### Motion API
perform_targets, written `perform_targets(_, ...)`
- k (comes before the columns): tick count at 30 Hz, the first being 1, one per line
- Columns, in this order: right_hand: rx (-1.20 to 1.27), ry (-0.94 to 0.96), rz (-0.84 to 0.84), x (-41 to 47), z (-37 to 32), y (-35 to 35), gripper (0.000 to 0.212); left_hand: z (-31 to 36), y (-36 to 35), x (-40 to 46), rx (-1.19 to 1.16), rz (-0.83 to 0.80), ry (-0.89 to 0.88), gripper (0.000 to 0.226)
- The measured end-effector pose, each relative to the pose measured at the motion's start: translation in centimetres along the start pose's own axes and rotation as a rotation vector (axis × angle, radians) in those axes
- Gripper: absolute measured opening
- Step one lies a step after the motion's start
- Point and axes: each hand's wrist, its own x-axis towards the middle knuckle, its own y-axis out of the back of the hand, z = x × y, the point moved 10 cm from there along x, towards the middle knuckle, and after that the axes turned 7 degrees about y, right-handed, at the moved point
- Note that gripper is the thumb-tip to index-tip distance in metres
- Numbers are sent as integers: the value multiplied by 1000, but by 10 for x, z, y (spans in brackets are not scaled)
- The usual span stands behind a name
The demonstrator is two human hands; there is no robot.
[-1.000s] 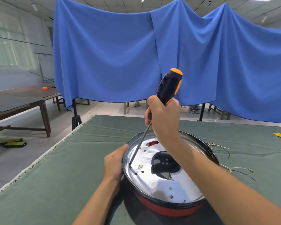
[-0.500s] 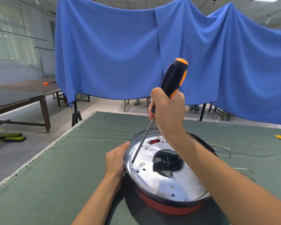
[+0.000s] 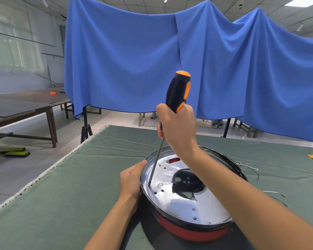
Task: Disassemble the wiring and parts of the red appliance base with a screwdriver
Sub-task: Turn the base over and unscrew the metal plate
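Since half a second ago our screwdriver (image 3: 178, 91) has swung more upright, and its tip has slid toward the left rim of the plate (image 3: 181, 204), just left of a screw (image 3: 160, 185).

The table (image 3: 61, 186) carries the red base (image 3: 193, 231) right in front of us. Our left hand (image 3: 132, 181) presses against the base's left wall, fingers curled at the rim, steadying it. Our right hand (image 3: 177, 130) is wrapped tight round the handle's lower end.

To do this well, we judge we should seat the tip squarely in a screw head, keep the shaft vertical, and bear down before turning. Loose wires (image 3: 249, 168) lie beyond on the right.
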Motion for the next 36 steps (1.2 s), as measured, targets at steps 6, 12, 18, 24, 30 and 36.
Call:
perform_targets(6, -229, -122, -274, 11, 3, -47, 25, -3, 3, 3, 33, 25, 12, 41)
perform_targets(12, -194, -186, -553, 17, 9, -60, 29, -6, 1, 3, 18, -17, 58, 34)
perform_targets(18, 414, -325, -655, 4, 1, -69, 26, -6, -2, 4, 57, -36, 30, 15)
perform_targets(24, 608, -353, -648, 7, -14, -72, 18, -5, 0, 5, 78, -27, 17, 22)
perform_targets(30, 436, -293, -275, 17, -5, -56, 22, -5, -1, 7, 81, -7, 15, 17)
perform_targets(36, 528, -391, -486, 13, -8, -76, 26, -2, 1, 9, 120, -41, 6, 22)
